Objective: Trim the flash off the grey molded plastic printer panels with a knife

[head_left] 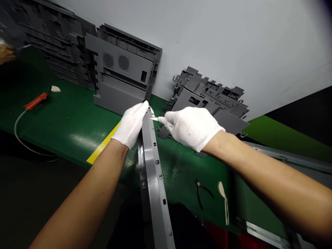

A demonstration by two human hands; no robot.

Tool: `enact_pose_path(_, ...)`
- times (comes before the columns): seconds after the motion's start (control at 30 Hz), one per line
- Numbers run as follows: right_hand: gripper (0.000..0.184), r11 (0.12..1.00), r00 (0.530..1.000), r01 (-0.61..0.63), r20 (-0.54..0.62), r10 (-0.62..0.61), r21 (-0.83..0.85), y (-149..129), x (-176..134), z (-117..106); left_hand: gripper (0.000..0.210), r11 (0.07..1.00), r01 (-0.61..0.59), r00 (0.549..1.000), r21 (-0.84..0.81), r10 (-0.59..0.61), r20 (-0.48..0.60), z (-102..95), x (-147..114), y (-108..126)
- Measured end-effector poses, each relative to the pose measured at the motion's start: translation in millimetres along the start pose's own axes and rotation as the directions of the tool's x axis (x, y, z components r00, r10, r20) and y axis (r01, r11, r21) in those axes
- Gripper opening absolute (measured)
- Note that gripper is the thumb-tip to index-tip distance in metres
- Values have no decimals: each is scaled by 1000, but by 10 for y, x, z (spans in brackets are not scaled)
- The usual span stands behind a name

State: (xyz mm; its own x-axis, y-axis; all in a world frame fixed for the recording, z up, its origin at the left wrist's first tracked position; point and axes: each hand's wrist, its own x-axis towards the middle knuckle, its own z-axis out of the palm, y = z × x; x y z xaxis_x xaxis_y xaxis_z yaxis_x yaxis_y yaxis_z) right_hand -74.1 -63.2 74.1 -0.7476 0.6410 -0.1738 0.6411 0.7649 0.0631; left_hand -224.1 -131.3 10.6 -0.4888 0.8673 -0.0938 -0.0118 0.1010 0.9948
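Both my hands wear white gloves. My left hand (132,122) grips the top end of a long grey plastic panel (153,173) that stands on edge and runs from the green bench down toward me. My right hand (190,126) holds a small blade (155,119), its tip touching the panel's top edge right beside my left fingers.
Grey moulded plastic covers (121,74) lean against the white wall, more (207,100) behind my right hand. On the green bench (64,117) lie a yellow tape line (102,147), pliers (201,192), a pale scraper (223,200), and a red-handled tool (36,101) with cable. Another person's hand (5,53) shows far left.
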Motion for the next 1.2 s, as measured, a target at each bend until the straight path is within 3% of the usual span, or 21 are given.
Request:
enact_pose_path(0.4, 54, 998, 998, 61, -7, -61, -6, 6, -73, -23, 36, 997, -57, 998, -46, 58, 18, 7, 24, -39)
enact_pose_path(0.5, 54, 989, 996, 90, 19, -93, 117, 37, -144, -31, 35, 997, -63, 998, -45, 63, 8, -15, 45, -62)
enact_pose_path(0.57, 55, 945, 997, 65, 5, -71, 320, 67, -175, -9, 36, 996, -67, 998, -61, 68, 6, -35, 54, -83)
enact_pose_path(0.63, 56, 790, 1000, 12, -25, 4, 612, 75, -154, 53, 38, 993, -70, 997, -95, 71, 16, -48, 57, -106)
enact_pose_path(0.73, 56, 433, 988, -58, -10, 154, 900, -29, -1, 219, 39, 986, -85, 996, -140, 86, 5, -40, 67, -134)
enact_pose_path(0.83, 55, 141, 963, -188, 154, 219, 972, -275, 174, 380, 43, 979, -49, 998, -196, 43, -37, -24, 86, -144)
enact_pose_path(0.93, 53, -211, 945, -283, 310, 108, 936, -514, 101, 468, 50, 983, 33, 997, -179, -45, -63, -65, 15, -112)
enact_pose_path(0.97, 55, -274, 937, -324, 346, 35, 905, -560, -12, 505, 49, 991, 38, 993, -125, -51, -102, -90, -62, -95)
enact_pose_path(1.03, 52, -313, 941, -339, 320, -113, 887, -572, -342, 642, 54, 997, 57, 974, 50, -45, -220, -127, -321, -67)
enact_pose_path(1.1, 50, -348, 931, -356, 298, -210, 867, -473, -723, 896, 57, 959, 185, 943, 216, -112, -312, -110, -690, -64)
enact_pose_path(1.13, 52, -361, 943, -326, 273, -190, 874, -386, -898, 1061, 50, 915, 306, 920, 264, -213, -328, -77, -885, -72)
enact_pose_path(1.2, 56, -486, 958, -259, 285, -21, 835, -159, -1174, 1438, 33, 879, 401, 906, 258, -338, -255, 14, -1218, -92)
